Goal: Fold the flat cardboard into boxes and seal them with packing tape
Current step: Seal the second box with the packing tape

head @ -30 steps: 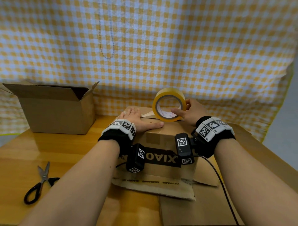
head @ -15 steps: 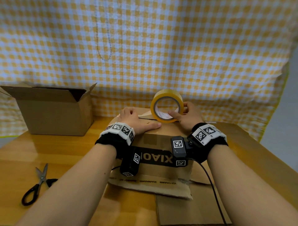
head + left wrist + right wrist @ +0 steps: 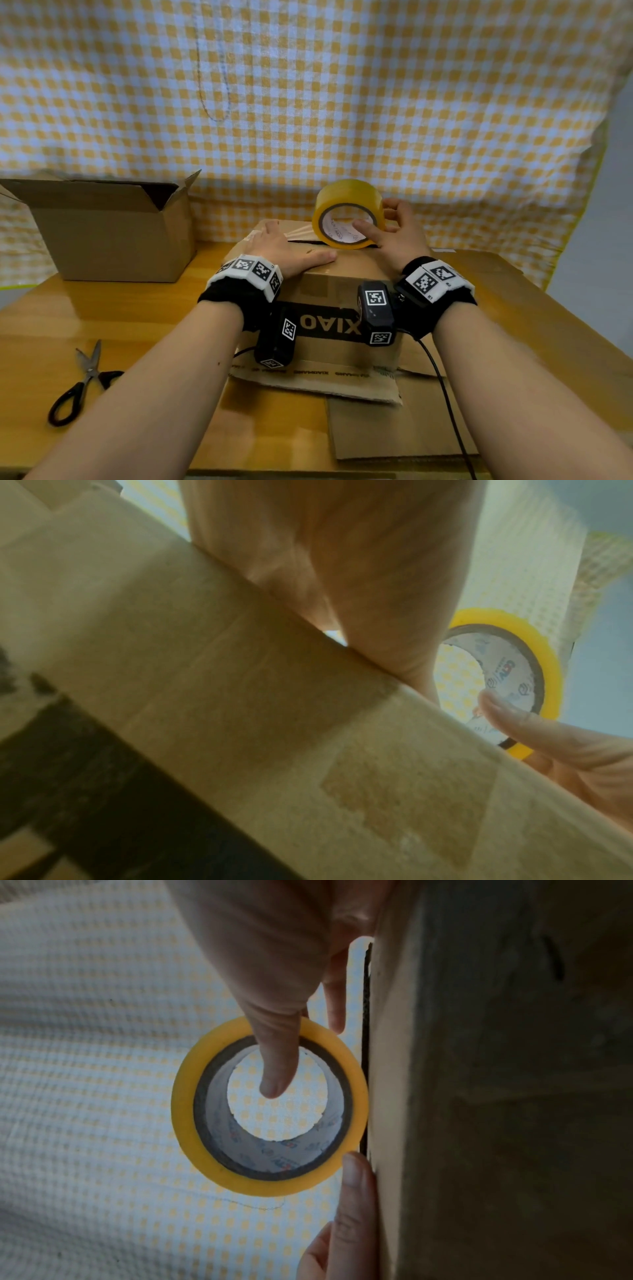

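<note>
Tape roll [image 3: 347, 212] now rolled farther back along closed box [image 3: 342, 274] top, strip laid over seam. Right hand [image 3: 397, 233] grips roll, thumb in core; left hand [image 3: 274, 248] presses flat, fingers straight. Sealing underway.

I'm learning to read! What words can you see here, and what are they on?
"XIAO", upside down, on the black band on the box.
Small print on the cardboard flap under the box: too small to read.
Print inside the tape roll: too blurred to read.
Square codes on the wristbands: patterns, no words.
</note>
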